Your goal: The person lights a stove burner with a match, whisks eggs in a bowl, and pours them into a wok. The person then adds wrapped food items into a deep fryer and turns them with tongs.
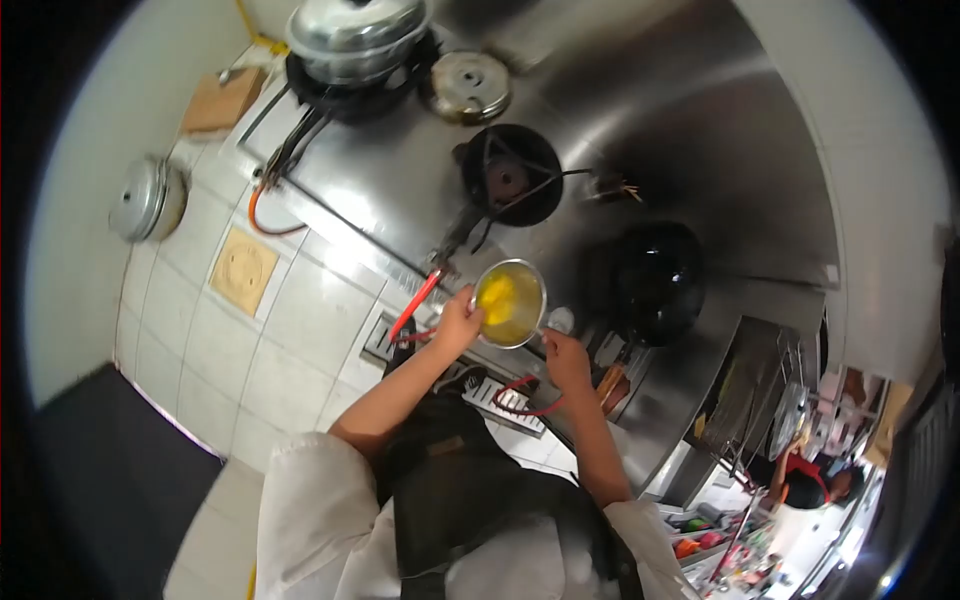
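Observation:
Between my two hands is a round metal bowl with something yellow inside, which looks like liquid or beaten egg. My left hand grips the rim on the left side, with the thumb over the edge. At the lower right edge, my right hand is closed on the bowl; whether it holds the rim or a short handle is hard to tell. The bowl is held in front of the stove's edge, tilted a little so its inside shows. A dark gas burner lies beyond it.
A black wok sits on the stove to the right. A lidded metal pot stands on another burner at upper left, near a round metal lid. A red hose runs by the stove edge. Another person is at far right.

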Tool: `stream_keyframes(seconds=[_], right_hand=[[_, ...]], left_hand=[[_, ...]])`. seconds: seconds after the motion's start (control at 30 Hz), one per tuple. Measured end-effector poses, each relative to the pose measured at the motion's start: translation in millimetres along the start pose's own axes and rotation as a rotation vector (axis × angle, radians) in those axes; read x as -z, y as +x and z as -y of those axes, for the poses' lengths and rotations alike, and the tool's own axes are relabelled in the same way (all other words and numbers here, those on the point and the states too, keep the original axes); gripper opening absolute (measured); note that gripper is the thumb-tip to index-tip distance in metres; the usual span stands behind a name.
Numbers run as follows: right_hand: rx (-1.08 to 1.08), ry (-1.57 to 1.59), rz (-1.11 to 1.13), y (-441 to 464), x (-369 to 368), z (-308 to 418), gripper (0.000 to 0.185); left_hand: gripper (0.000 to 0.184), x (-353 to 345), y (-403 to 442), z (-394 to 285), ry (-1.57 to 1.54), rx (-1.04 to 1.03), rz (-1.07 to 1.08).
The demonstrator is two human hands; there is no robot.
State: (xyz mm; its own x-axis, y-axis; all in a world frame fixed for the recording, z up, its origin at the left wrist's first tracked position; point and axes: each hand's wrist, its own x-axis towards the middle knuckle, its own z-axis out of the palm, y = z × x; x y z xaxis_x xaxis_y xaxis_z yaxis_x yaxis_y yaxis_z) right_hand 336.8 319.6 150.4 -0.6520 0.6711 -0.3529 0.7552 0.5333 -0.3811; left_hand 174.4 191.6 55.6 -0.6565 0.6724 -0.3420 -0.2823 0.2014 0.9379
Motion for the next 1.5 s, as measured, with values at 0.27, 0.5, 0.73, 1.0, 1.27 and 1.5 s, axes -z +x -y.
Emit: stream_keyframes(seconds=[0.27,0.5,0.73,1.0,1.27,1.5], right_hand=[[-0.013,0.304,-0.051,-11,-24,2,0.027],[-0.164,0.245,-0.013,-2,-27,-3,0.024],[-0.033,0.425,-0.025,-9,-32,-13,0.022],[-0.211,0.557,0.025,-22,-40,-16,0.022],[-0.044,0.512,-0.026,-26,-17,-11,0.020],[-0.007,0.596,0.051,-28,9,-1,0.022]], left_hand=[[0.014,7,-20,-5,0.038,-0.093,-0.033],[0.011,24,-24,-28,-0.030,-0.107,-0.073],[0.010,34,-30,-28,0.067,-0.165,-0.098],[0.011,35,-43,-30,0.132,-0.202,-0.101],[0.011,24,-46,-45,0.098,-0.162,0.018],[0.009,19,-36,-64,0.233,-0.277,0.030]])
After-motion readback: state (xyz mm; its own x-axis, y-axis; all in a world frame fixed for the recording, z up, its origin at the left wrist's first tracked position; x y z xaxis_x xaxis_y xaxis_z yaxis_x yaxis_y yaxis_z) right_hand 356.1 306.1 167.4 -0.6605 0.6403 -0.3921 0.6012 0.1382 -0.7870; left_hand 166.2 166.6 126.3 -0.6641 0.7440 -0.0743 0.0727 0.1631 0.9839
